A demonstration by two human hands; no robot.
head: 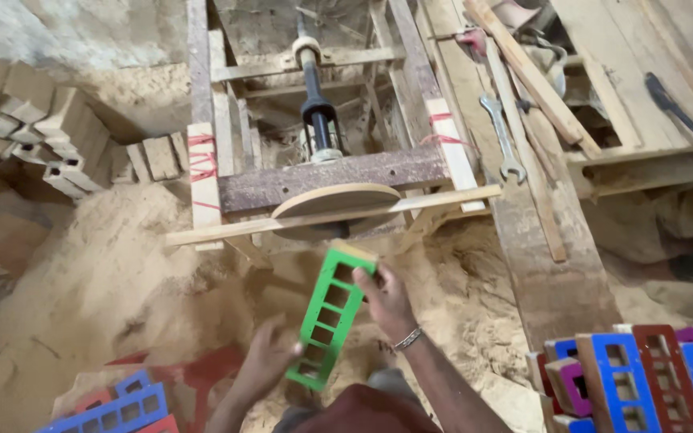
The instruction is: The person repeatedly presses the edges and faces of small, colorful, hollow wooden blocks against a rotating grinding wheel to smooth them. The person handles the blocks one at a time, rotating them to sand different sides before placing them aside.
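Green block: I am holding a green wooden block (330, 317) with a row of rectangular holes; it is tilting, upper end to the right, above the sawdust and just below the round disc.
Right hand: my right hand (385, 301) is gripping the upper end of the block, the fingers (365, 281) are curling over its edge and pressing on the wood. A metal bracelet (407, 338) is sitting on this wrist.
Left hand: my left hand (265, 361) is touching the lower end of the block; the thumb is lying against its side, the other fingers are looking loosely bent, but I cannot tell if they are pinching it.
Disc: a round wooden disc (334, 200) is lying flat in front of the block, under a rusty metal bar (346, 175), with a thin wooden strip (226, 231) crossing it.
Shaft: a dark vertical shaft (315, 92) is standing behind the disc inside the wooden frame (199, 88).
Floor: sawdust (114, 265) is covering the ground around me.
Right side: painted blocks in blue, red and purple (635, 377) are standing in a row near my right arm; a wrench (502, 136) is lying on the planks farther away.
Left side: blue and red blocks (118, 409) are lying near my left arm; bare wooden blocks (50, 120) are piling up farther left.
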